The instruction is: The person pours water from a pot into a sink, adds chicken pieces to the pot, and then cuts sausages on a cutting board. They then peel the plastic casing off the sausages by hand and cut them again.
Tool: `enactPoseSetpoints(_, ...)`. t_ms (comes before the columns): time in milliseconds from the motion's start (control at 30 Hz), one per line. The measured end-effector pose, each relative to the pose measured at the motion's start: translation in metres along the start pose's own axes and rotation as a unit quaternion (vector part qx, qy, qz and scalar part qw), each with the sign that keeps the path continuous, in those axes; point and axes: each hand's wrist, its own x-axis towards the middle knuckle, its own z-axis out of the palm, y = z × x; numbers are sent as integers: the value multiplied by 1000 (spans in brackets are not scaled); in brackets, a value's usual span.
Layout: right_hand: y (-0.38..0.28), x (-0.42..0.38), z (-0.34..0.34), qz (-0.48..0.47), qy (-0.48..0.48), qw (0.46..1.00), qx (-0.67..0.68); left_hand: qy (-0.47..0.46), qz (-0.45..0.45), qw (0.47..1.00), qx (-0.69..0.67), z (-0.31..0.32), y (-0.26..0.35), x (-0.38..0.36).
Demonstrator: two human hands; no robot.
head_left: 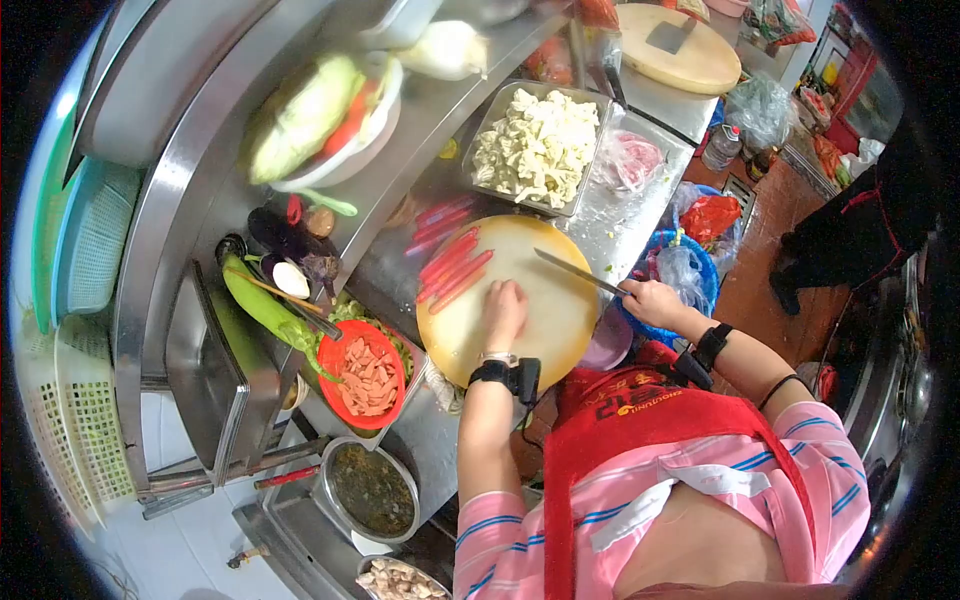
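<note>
My right hand [652,303] is closed around the handle of a kitchen knife [575,268], whose blade reaches left over the round cutting board [545,345]. My left hand [505,315] rests on the board with its fingers curled in; anything inside them is hidden. Just left of its fingers lie several thin red sticks [452,270], like wrapped sausages, at the board's left edge. More red sticks [440,222] are on the steel counter behind them. A red bowl [325,352] holding pinkish cut pieces [368,380] stands left of the board.
A steel tray [552,208] of cauliflower pieces [535,145] sits behind the board, with bagged meat [632,162] beside it. Eggplants [275,235] and a long green gourd [262,300] lie left. A pot of dark greens [375,490] is lower left. Another person [850,230] stands at right.
</note>
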Motion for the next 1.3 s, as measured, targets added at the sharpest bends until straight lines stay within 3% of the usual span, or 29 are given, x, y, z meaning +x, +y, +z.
enactPoseSetpoints(100, 2, 3, 1, 5, -1, 1000, -16, -38, 19, 999, -23, -6, -5, -5)
enactPoseSetpoints(167, 4, 5, 5, -8, 10, 999, -31, -69, -66, 989, -108, -16, -3, -17)
enactPoseSetpoints(300, 2, 6, 13, -18, 19, 997, -79, -78, -98, 988, -92, 4, -16, -45)
enactPoseSetpoints(367, 1, 8, 14, -25, 16, 996, -84, 66, -15, 997, -25, 19, -19, -53)
enactPoseSetpoints(533, 4, 13, 16, -52, 26, 994, -91, 38, -19, 999, 10, 15, -2, -52)
enactPoseSetpoints(600, 6, 15, 19, -69, 41, 993, -85, -18, -58, 998, 30, 14, 5, -51)
enactPoseSetpoints(733, 8, 15, 20, -67, 34, 994, -82, -8, -75, 997, 16, 20, -3, -54)
enactPoseSetpoints(800, 7, 15, 21, -67, 40, 993, -91, 50, -9, 999, 5, 20, -4, -56)
enactPoseSetpoints(900, 6, 15, 22, -64, 47, 992, -102, 43, -2, 998, 38, 23, -2, -56)
enactPoseSetpoints(1033, 8, 17, 23, -58, 34, 993, -98, 35, -40, 998, -15, 8, 7, -57)
enactPoseSetpoints(1100, 8, 17, 22, -56, 35, 993, -98, 66, -78, 983, -150, -5, 1, -61)
enactPoseSetpoints(1167, 6, 16, 20, -50, 28, 993, -100, 210, -56, 964, -153, -37, -16, -63)
enactPoseSetpoints(1200, 5, 15, 20, -44, 28, 994, -98, 237, -119, 944, -198, -78, -12, -70)
enactPoseSetpoints(1233, 5, 15, 20, -54, 34, 993, -98, 328, -109, 935, -84, -92, -41, -72)
enactPoseSetpoints(1300, 7, 14, 21, -61, 40, 993, -98, 403, -144, 903, -33, -143, -61, -85)
